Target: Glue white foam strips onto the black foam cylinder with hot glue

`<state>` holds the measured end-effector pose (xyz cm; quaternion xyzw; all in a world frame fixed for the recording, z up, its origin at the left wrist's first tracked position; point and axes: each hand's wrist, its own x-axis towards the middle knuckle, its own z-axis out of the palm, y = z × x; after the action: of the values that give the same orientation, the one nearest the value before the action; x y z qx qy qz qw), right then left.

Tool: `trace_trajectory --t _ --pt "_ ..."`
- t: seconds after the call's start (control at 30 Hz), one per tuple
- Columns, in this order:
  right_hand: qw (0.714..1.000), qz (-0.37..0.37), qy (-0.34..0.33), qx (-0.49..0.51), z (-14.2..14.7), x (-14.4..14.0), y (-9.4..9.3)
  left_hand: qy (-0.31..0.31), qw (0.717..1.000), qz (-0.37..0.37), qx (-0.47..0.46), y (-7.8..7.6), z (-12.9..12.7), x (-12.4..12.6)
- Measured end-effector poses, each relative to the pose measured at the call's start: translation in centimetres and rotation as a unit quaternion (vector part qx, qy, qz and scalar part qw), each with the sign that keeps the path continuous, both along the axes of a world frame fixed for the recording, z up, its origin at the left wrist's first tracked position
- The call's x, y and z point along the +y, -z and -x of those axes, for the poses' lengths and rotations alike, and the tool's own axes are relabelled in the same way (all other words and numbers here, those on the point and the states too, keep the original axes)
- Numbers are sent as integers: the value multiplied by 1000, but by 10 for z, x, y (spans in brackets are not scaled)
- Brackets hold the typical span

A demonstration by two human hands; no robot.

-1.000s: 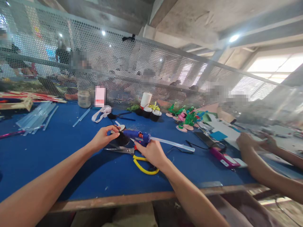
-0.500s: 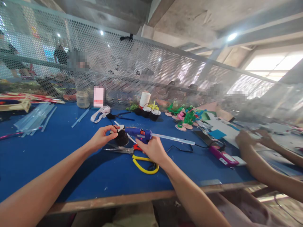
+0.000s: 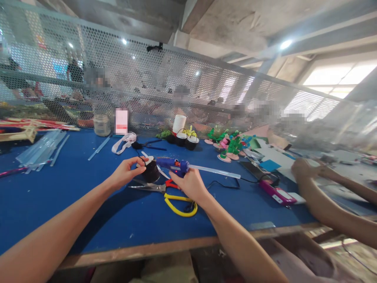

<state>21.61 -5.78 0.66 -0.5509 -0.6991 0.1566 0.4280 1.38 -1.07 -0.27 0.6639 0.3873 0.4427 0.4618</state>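
My left hand [image 3: 125, 173] pinches a small black cup-shaped piece [image 3: 151, 171] with a thin black loop and a white disc on top. My right hand [image 3: 190, 182] grips a blue glue gun [image 3: 173, 165], whose nozzle points left at the black piece. A clear glue stick [image 3: 216, 171] juts out of the gun's back toward the right. Both hands hover just above the blue table [image 3: 59, 188]. Under them lie scissors with yellow handles [image 3: 176, 202].
Clear glue sticks [image 3: 41, 147] lie at the far left. Finished black pieces [image 3: 186, 140], a white roll, green and pink craft items [image 3: 231, 147], a pink phone [image 3: 277, 192] and paper sheets lie further back and right. Another person's hands [image 3: 306, 169] work at right. A perforated metal screen backs the table.
The view has shifted slightly. Both hands stay together with the gun's nozzle at the black piece, a little nearer to it than before.
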Motion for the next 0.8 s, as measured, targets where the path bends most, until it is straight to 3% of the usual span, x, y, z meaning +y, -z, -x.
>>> trace_trajectory --t 0.6,0.8 --pt "999 -1 -21 -27 6 -7 5 -5 1000 -1 2 -3 -2 -2" --pt "1000 10 -24 8 2 -3 1 1 1000 -5 3 -2 0 -2"
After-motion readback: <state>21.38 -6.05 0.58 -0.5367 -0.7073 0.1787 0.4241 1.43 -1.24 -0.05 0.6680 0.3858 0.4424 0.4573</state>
